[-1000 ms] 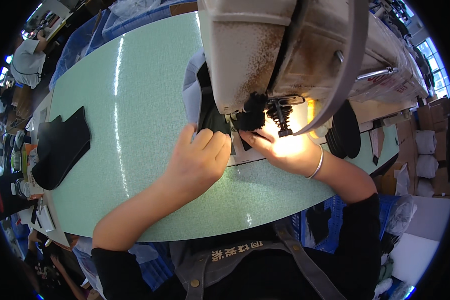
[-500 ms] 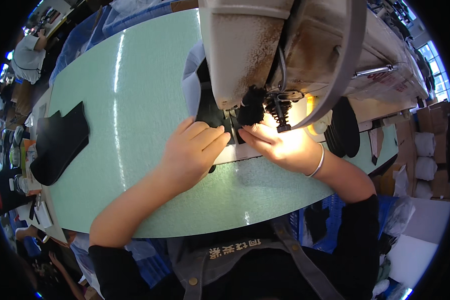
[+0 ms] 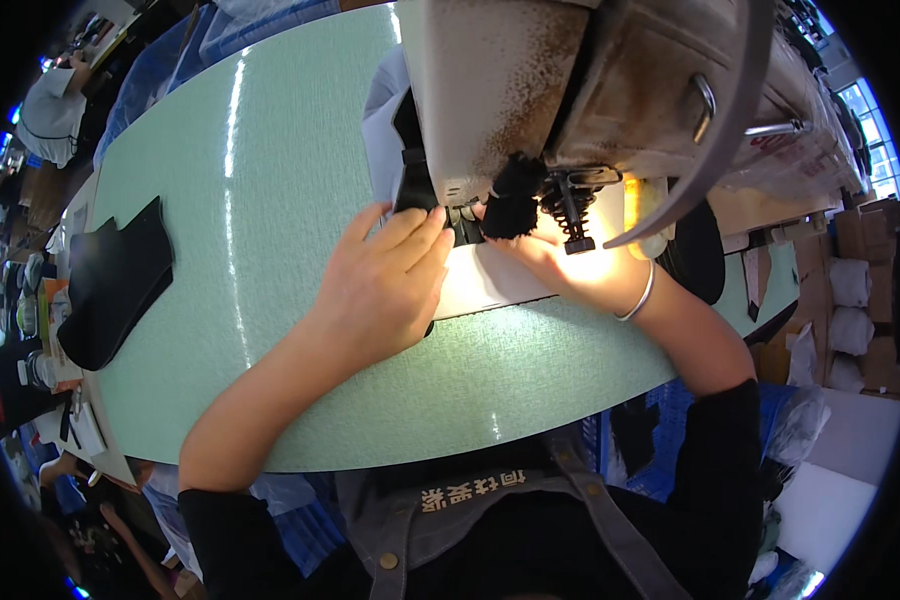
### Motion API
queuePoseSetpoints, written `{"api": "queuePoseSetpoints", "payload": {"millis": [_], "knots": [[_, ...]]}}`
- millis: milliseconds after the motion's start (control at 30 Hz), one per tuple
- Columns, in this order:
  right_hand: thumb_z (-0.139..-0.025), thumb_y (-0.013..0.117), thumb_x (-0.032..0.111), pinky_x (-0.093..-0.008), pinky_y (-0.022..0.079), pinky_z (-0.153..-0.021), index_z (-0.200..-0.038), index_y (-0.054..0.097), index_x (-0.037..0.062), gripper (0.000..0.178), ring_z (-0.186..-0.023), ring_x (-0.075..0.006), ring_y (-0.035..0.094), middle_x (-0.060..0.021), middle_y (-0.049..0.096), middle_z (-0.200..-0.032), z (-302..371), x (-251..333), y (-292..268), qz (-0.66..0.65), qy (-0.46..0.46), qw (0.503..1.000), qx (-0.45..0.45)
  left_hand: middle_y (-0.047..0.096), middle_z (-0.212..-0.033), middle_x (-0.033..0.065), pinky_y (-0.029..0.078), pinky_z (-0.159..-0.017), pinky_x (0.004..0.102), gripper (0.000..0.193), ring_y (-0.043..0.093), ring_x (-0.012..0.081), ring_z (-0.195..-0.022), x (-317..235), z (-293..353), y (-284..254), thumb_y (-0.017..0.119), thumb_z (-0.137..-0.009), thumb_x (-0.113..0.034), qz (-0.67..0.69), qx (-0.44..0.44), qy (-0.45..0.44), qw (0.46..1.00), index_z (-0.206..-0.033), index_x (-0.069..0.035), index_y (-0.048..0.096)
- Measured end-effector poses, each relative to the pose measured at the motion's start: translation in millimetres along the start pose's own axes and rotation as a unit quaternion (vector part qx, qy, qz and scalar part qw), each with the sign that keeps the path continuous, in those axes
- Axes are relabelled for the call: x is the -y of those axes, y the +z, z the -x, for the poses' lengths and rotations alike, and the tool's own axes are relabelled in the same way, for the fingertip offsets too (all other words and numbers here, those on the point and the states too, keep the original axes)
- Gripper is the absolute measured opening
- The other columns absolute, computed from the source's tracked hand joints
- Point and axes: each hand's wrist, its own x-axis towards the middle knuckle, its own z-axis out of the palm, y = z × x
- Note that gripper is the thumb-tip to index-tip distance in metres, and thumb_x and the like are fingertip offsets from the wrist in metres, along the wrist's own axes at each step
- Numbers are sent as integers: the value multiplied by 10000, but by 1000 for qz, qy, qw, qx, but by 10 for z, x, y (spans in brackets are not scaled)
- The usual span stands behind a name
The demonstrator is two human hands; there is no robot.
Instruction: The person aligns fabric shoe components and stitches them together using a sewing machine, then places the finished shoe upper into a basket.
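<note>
Black fabric piece (image 3: 412, 185), edged with a pale grey-blue layer (image 3: 382, 125), lies on the green bench (image 3: 300, 200), running in beneath the sewing machine (image 3: 510, 90). The bench has a curved front edge and bright streaks of reflected light. Beyond it, blue bins (image 3: 260, 32) line the far side, a co-worker in white (image 3: 55, 115) is at upper left, and cardboard boxes (image 3: 870, 240) stand at right below a window (image 3: 870, 125).

A black panel (image 3: 120, 280) lies at the bench's left end; dark rounded pieces (image 3: 700, 250) sit right of the machine head, which covers part of the fabric. A fuzzy black tuft (image 3: 512, 205) and a spring (image 3: 568, 205) block the view of the stitching area.

The left hand (image 3: 385, 275) rests bent fingers on the fabric, close together; whether it pinches cannot be told. The right hand (image 3: 570, 270), in lamp glare, reaches behind the tuft, its grip hidden.
</note>
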Motion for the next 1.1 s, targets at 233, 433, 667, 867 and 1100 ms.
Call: {"api": "queuePoseSetpoints", "payload": {"millis": [233,433,667,867,1100], "knots": [[-975,486,199,-320,453,-1019,-1305,493,-26,399,-1228,-210,518,-127,514,-1342,-101,46,-102,482,-54,871,78,645,-1175,151,399,-1011,470,385,557,255,-1137,52,-3,32,676,-782,-177,0,23,-48,999,-1094,45,643],[-989,393,200,-319,503,-959,-1281,481,-6,368,-1156,-190,548,-121,526,-1272,-252,347,-132,514,59,846,132,641,-1181,150,410,-1003,451,406,554,263,-1145,139,-32,61,673,-788,-191,-2,14,-46,999,-1117,44,637],[-662,652,143,-373,487,-662,-727,613,62,111,-726,-262,598,-79,592,-729,-241,-123,-48,462,-242,838,-161,632,-1205,151,435,-985,441,394,547,278,-1167,98,-32,25,671,-787,-177,5,19,-64,998,-1111,44,640],[-861,641,107,-424,521,-769,-1104,593,1,269,-890,-331,646,-127,637,-1002,285,-333,-216,678,-230,681,-154,617,-1252,120,416,-1040,480,279,575,308,-1161,343,230,-407,676,-778,-90,-58,-26,27,998,-1053,-41,667],[-838,604,156,-426,507,-761,-946,663,61,155,-789,-331,647,-139,690,-937,641,-453,-992,458,205,844,-191,468,-1429,162,356,-1083,471,703,465,344,-1292,1216,1375,-1477,723,-792,-485,-261,198,-449,831,-1359,-113,535]]}}
